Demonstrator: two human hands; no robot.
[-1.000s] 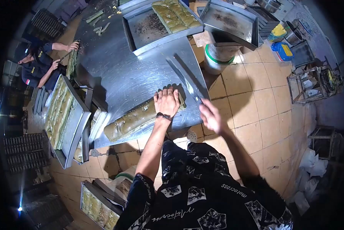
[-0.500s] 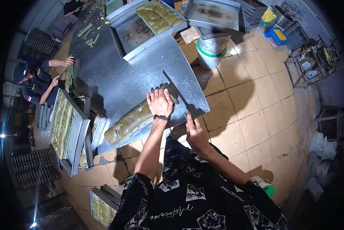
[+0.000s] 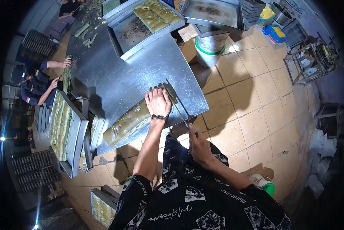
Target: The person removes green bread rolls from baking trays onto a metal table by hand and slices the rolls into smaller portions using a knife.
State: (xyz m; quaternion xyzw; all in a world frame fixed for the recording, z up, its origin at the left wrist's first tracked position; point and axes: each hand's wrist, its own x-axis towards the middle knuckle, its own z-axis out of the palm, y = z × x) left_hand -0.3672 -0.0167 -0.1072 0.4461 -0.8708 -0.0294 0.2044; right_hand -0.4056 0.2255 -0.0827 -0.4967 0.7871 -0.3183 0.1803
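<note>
A long green-brown bread loaf (image 3: 126, 122) lies slantwise near the front edge of the steel table (image 3: 130, 76). Over its right end rests my left hand (image 3: 158, 102), fingers curved round the top and holding it down. My right hand (image 3: 198, 147), just off the table's edge, is closed round the handle of a long thin knife (image 3: 182, 115). The blade points up and left, beside the loaf's right end. Whether it touches the bread I cannot tell. My fingers hide most of the handle.
A metal tray (image 3: 128, 50) with green bread stands at the table's back. Stacked bread trays (image 3: 77, 132) are at left, near another person (image 3: 38, 82) working with a green loaf. A white bucket (image 3: 208, 57) supports another tray. Tiled floor (image 3: 248, 115) lies to my right.
My right hand has drawn the knife back toward my body and slightly right, baring more blade beyond the table edge. My left hand stays on the loaf.
</note>
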